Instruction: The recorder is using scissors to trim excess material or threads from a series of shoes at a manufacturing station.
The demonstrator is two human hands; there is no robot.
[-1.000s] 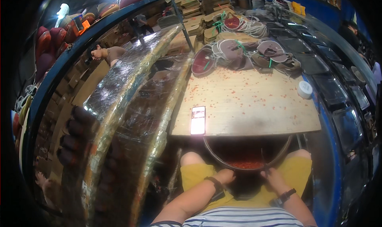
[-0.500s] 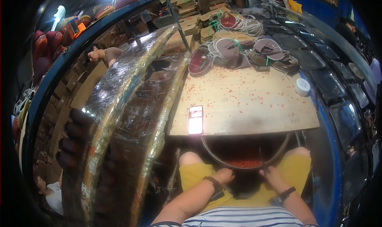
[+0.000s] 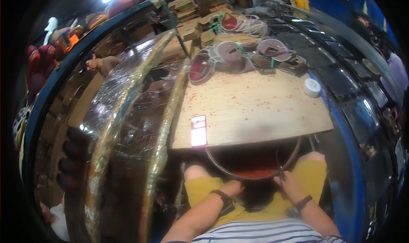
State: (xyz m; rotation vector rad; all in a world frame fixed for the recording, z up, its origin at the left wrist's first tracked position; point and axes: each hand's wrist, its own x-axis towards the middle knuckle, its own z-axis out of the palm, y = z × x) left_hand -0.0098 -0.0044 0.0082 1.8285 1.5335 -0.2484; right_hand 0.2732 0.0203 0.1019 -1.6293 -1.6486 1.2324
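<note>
My right hand [image 3: 289, 186] is closed around a thin dark tool that looks like scissors [image 3: 280, 169], its narrow blades pointing up in front of the basin's right side. My left hand [image 3: 232, 188] is curled shut over my left thigh, just below the basin rim; whatever its fingers hold is hidden. A dark shape lies in shadow between the hands, too dim to name. The round basin [image 3: 220, 169] stands between my knees, partly under the board, with small red scraps [image 3: 257, 174] inside.
A wooden board [image 3: 255, 111] sprinkled with red bits bears a lit phone [image 3: 198, 134], a white round container [image 3: 312, 88] and a pile of brown sandal uppers [image 3: 230, 57]. Plastic-wrapped racks [image 3: 164, 128] stand left, with a person [image 3: 104, 65] beyond; dark trays [image 3: 336, 76] line the right.
The whole view has shifted slightly, so the board and shoe pieces sit further left. Both hands stay close to the basin's near rim; the tool remains in my right hand.
</note>
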